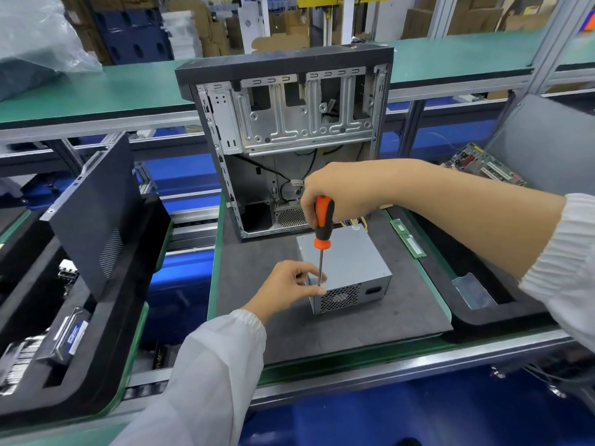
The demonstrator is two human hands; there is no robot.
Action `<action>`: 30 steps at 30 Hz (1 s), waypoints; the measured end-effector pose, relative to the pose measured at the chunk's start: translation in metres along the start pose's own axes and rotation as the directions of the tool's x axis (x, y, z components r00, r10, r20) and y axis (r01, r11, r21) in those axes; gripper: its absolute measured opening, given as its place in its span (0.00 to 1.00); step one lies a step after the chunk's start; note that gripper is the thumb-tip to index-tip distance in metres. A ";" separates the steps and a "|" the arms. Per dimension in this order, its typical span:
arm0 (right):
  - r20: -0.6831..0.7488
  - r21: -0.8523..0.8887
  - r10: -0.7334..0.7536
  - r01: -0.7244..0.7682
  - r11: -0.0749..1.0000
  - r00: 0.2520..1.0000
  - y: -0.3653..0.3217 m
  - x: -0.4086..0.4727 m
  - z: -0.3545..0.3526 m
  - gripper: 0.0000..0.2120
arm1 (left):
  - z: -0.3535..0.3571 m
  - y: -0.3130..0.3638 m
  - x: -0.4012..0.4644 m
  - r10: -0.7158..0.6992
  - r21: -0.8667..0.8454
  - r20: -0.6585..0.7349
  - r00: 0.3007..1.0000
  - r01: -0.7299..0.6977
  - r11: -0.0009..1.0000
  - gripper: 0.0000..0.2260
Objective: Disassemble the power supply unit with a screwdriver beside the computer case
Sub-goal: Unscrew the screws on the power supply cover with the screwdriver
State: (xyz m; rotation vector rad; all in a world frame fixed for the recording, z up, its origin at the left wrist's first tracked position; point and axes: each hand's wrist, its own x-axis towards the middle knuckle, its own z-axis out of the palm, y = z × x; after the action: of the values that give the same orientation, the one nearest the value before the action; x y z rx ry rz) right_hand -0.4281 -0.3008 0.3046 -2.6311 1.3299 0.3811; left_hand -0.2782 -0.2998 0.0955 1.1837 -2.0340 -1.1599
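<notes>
Right hand [341,191] is gripping the orange-black screwdriver [323,225] upright, tip pointing down onto the power supply unit [346,262], which is sitting on the tabletop [273,317] before the computer case [286,140]. Left hand [289,286] is pinching the shaft.

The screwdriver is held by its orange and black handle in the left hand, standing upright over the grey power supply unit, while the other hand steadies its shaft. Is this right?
Not quite. The head view shows the right hand gripping the handle of the screwdriver; the left hand steadies the shaft. The rest holds: it stands upright over the grey power supply unit.
</notes>
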 end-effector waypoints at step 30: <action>-0.103 0.098 0.266 -0.256 0.962 0.958 0.059 -0.058 0.009 0.08 | 0.025 0.032 0.021 -0.224 -0.098 -0.177 0.959 0.209 0.973 0.09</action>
State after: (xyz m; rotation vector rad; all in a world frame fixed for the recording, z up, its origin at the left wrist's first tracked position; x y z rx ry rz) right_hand -0.5099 -0.2884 0.3115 -2.4464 1.6994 0.2039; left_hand -0.3215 -0.2997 0.1104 1.4462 -1.7375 -1.1693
